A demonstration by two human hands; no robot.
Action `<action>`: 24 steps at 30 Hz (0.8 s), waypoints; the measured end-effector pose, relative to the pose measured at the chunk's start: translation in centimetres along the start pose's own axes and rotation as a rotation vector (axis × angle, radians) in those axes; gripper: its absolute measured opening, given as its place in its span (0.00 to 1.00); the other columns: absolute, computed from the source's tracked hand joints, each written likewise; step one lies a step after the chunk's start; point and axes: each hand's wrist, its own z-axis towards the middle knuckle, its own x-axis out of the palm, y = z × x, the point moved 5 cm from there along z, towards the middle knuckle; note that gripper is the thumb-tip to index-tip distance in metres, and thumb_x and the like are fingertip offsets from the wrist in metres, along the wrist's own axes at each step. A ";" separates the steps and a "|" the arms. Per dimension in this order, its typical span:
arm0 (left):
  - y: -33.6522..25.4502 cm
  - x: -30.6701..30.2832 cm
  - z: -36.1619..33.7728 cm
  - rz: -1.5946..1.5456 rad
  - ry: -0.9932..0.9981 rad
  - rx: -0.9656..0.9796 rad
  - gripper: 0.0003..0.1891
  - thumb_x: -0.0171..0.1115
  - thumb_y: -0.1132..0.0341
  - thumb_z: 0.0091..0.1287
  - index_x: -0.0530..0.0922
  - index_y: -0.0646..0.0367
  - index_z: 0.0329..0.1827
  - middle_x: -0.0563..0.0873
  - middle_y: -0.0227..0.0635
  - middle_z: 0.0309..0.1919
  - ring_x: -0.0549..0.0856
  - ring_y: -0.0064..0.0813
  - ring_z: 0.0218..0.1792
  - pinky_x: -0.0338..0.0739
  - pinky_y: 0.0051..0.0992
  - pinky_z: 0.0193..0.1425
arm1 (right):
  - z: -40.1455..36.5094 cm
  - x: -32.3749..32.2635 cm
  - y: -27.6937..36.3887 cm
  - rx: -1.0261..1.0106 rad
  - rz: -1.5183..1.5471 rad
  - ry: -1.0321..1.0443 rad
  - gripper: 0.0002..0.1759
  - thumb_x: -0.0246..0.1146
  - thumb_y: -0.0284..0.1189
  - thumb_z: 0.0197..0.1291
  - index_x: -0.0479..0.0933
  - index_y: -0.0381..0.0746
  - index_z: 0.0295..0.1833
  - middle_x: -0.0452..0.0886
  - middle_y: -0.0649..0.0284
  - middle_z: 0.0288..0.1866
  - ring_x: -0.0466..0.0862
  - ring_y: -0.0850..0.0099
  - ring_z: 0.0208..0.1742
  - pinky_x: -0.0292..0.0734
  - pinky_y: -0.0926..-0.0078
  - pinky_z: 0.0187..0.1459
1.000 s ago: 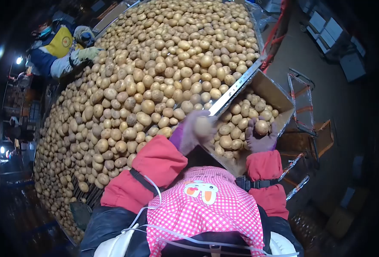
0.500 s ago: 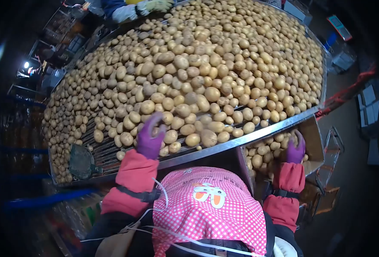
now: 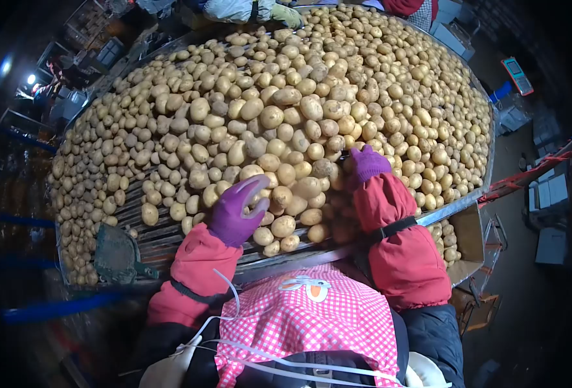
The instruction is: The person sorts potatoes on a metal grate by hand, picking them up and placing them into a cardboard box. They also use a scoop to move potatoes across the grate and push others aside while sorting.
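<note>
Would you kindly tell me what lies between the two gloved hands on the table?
Loose potatoes, crowded together, lie between the left hand and the right hand; the head view shows this.

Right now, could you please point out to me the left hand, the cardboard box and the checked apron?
Left hand [image 3: 231,215]: head view, back of the purple glove.
Cardboard box [image 3: 469,234]: head view, inner wall.
Checked apron [image 3: 325,318]: head view, cloth below the rabbit print.

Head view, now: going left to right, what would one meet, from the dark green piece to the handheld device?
Dark green piece → left hand → right hand → cardboard box → handheld device.
</note>
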 end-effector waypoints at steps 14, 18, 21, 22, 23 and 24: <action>0.3 22.0 10.2 0.876 0.517 0.597 0.11 0.59 0.57 0.62 0.84 0.48 0.41 0.85 0.35 0.38 0.82 0.39 0.47 0.71 0.44 0.57 | -10.5 -1.1 -2.2 -0.097 0.567 -0.420 0.22 0.65 0.40 0.56 0.77 0.46 0.56 0.82 0.51 0.42 0.84 0.54 0.47 0.82 0.60 0.50; -3.5 20.5 12.1 0.777 0.648 0.563 0.11 0.65 0.53 0.60 0.83 0.49 0.37 0.83 0.35 0.27 0.84 0.40 0.33 0.75 0.42 0.41 | -15.8 0.1 -7.3 0.496 2.195 -0.316 0.14 0.61 0.34 0.63 0.79 0.43 0.52 0.83 0.54 0.47 0.86 0.60 0.44 0.87 0.65 0.42; -3.3 18.6 12.7 0.049 0.516 0.059 0.22 0.59 0.43 0.66 0.83 0.51 0.48 0.88 0.35 0.36 0.87 0.36 0.39 0.79 0.38 0.40 | -18.0 0.9 -10.8 0.406 2.190 -0.558 0.12 0.56 0.27 0.69 0.77 0.35 0.54 0.82 0.51 0.53 0.86 0.60 0.45 0.87 0.64 0.42; -1.9 19.4 12.7 -0.423 0.499 -0.129 0.29 0.59 0.37 0.67 0.80 0.54 0.54 0.87 0.37 0.36 0.86 0.30 0.37 0.80 0.32 0.37 | -18.5 0.9 -10.7 0.332 2.127 -0.538 0.11 0.55 0.27 0.70 0.77 0.35 0.53 0.81 0.49 0.56 0.86 0.60 0.46 0.87 0.63 0.43; -3.3 18.5 12.0 -0.546 0.607 -0.358 0.29 0.57 0.36 0.68 0.80 0.54 0.54 0.87 0.36 0.36 0.85 0.29 0.34 0.80 0.31 0.34 | -18.9 1.0 -10.2 0.256 2.063 -0.505 0.11 0.54 0.26 0.71 0.77 0.34 0.52 0.79 0.48 0.58 0.86 0.59 0.47 0.87 0.63 0.44; -6.6 16.4 10.8 -0.667 0.700 -0.593 0.29 0.55 0.35 0.69 0.80 0.53 0.54 0.87 0.35 0.36 0.84 0.28 0.31 0.79 0.29 0.31 | -19.2 0.9 -9.1 0.175 1.968 -0.500 0.13 0.56 0.27 0.70 0.76 0.34 0.56 0.76 0.46 0.62 0.85 0.58 0.52 0.85 0.60 0.48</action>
